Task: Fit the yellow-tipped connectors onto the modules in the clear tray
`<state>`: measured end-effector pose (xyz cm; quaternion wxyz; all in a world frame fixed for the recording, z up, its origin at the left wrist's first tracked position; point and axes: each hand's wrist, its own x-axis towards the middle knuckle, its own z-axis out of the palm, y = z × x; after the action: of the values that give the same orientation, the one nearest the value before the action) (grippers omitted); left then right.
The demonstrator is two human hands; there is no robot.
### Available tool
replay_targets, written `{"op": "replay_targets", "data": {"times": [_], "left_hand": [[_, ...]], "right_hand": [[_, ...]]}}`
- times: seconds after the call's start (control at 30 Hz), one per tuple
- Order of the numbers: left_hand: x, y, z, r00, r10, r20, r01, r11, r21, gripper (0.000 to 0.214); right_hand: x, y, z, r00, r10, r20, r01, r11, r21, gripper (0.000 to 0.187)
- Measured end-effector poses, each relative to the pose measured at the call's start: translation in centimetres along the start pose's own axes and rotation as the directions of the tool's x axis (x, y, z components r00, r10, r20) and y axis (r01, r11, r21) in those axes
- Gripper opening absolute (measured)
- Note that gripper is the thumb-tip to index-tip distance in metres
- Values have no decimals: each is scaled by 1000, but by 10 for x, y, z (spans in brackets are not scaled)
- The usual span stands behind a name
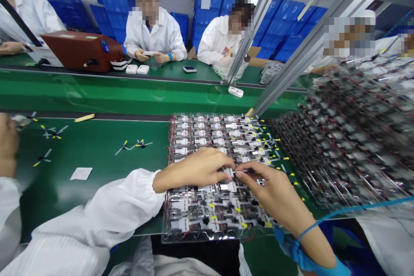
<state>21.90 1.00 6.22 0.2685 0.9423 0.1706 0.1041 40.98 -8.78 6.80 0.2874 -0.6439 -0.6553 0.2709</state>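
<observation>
My left hand (197, 170) and my right hand (274, 189) reach over a clear plastic tray (166, 224) of wired white modules. Their fingertips meet on one small white module (229, 173), which partly hides it. The tray lies on the green conveyor belt (97, 155) and holds rows of modules with red wires and yellow-marked parts. A blue wrist strap (300, 250) circles my right wrist. Loose grey-and-yellow three-armed parts (136, 144) lie on the belt left of the tray.
A blurred, tilted stack of wired trays (343, 146) fills the right side. Aluminium frame posts (258, 39) rise beyond the tray. A co-worker's hand (8, 144) sits at the far left. Other workers in white, a red-brown machine (79, 51) and blue crates (274, 30) stand across the line.
</observation>
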Motion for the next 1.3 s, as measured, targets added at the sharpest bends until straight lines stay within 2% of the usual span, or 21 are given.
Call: {"op": "replay_targets", "data": {"times": [0.17, 0.47, 0.7, 1.0, 1.17, 1.3], "left_hand": [[-1, 1, 3, 999, -22, -31, 22, 1000, -16, 20], [-2, -5, 8, 999, 12, -36, -14, 997, -75, 22], [-3, -4, 10, 1000, 6, -13, -7, 999, -51, 22], [-3, -2, 10, 999, -24, -33, 23, 999, -47, 20], [-4, 1, 8, 999, -39, -36, 38, 999, -20, 28], [-4, 3, 8, 998, -27, -57, 26, 1000, -15, 34]], "right_hand": [[0, 0, 1, 1000, 25, 3, -25, 999, 33, 25], [1, 5, 6, 996, 94, 6, -94, 991, 98, 29], [1, 7, 6, 997, 60, 42, -65, 990, 128, 28], [3, 7, 7, 997, 60, 54, -66, 991, 120, 27], [3, 7, 6, 997, 60, 40, -64, 992, 106, 25], [1, 8, 2, 996, 78, 41, -78, 997, 18, 28]]}}
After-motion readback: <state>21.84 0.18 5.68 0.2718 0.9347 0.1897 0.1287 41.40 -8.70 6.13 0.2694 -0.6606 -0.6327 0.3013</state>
